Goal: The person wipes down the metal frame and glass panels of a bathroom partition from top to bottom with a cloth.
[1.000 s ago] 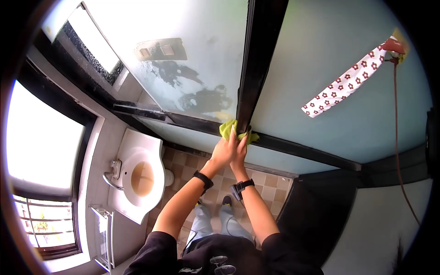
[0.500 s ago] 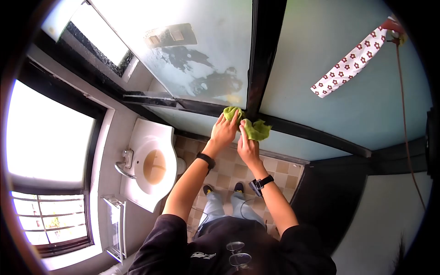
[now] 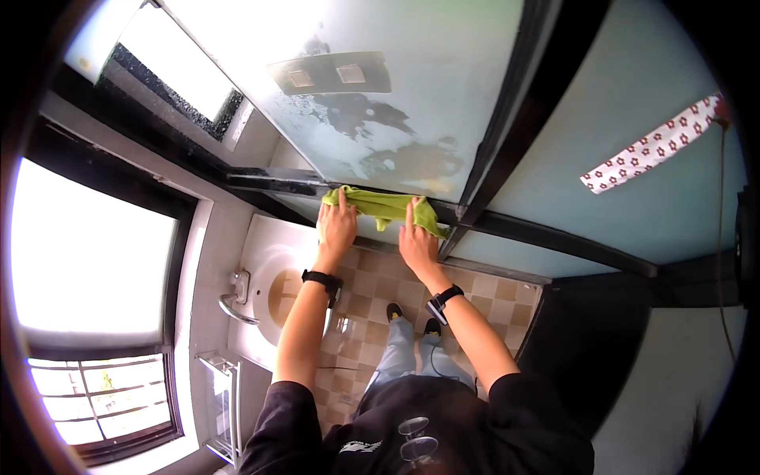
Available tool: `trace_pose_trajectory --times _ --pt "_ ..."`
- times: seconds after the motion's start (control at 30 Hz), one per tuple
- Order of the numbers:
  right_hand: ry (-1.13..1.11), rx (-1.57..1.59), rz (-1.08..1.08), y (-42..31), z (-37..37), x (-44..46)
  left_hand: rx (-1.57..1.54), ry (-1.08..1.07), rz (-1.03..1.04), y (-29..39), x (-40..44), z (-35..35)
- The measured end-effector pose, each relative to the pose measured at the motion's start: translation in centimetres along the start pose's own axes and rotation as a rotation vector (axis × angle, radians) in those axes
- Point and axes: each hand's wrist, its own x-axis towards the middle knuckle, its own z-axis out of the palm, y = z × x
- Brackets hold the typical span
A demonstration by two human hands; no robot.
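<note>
A green cloth (image 3: 381, 206) is stretched along the black horizontal rail (image 3: 283, 184) below a frosted glass panel (image 3: 412, 134). My left hand (image 3: 337, 226) holds the cloth near its left end, with fingertips pressed against the rail. At the cloth's right part is my right hand (image 3: 418, 240), its index finger extended onto the fabric and the other fingers curled. Wet-looking dark patches and a flat plate (image 3: 332, 74) show on the glass above the cloth. The rail's right side meets a dark upright frame (image 3: 514, 119).
A white sink (image 3: 257, 245) with a metal tap (image 3: 239, 305) stands to the left, beyond my left arm. A towel rack (image 3: 224, 404) is on the left wall near a window (image 3: 95, 245). Flower-patterned fabric (image 3: 653, 146) hangs at the right. The tiled floor (image 3: 372, 293) lies below.
My hands have moved apart, my left hand leftward along the rail. The bunched cloth is now spread between them. The view has shifted, and the glass panel's frame appears farther right.
</note>
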Motion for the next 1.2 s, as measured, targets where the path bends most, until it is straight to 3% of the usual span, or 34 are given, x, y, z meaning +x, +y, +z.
trace_pose_trajectory --times 0.07,0.1,0.13,0.33,0.6,0.73,0.77,0.8,0.87,0.93,1.2 --pt "0.024 -0.041 -0.147 -1.7 1.4 0.9 0.027 -0.121 -0.075 -3.0 0.0 0.6" --pt "0.013 -0.04 -0.191 -2.2 2.3 1.5 0.181 -0.204 0.0 -5.0 0.1 1.2" --pt "0.019 -0.04 -0.222 -3.0 3.2 2.1 0.171 -0.098 -0.012 -6.6 -0.2 1.9" --pt "-0.119 -0.113 -0.335 -6.7 6.0 4.7 0.063 -0.074 -0.188 -11.6 1.1 0.2" --pt "-0.192 -0.108 -0.297 -9.2 6.8 5.7 0.205 0.051 -0.045 -12.9 0.7 3.0" --pt "-0.224 -0.119 -0.309 -8.2 6.8 5.5 0.112 -0.063 -0.111 -9.2 0.4 0.1" --pt "-0.211 -0.086 -0.296 -7.6 6.6 5.1 0.093 0.048 -0.019 -8.9 0.2 0.5" --pt "-0.192 -0.052 -0.283 -7.0 6.4 4.7 0.021 -0.067 -0.055 -7.9 -0.1 0.2" --pt "-0.083 -0.127 -0.299 -5.2 5.1 3.9 0.0 -0.011 0.09 -5.5 -0.5 0.6" --pt "-0.081 -0.238 -0.292 -2.7 3.5 2.7 -0.139 -0.168 0.079 -2.0 -1.0 0.5" --pt "-0.058 -0.337 -0.122 3.5 -2.2 -1.8 -0.37 -0.141 0.349 5.9 -1.7 1.4"
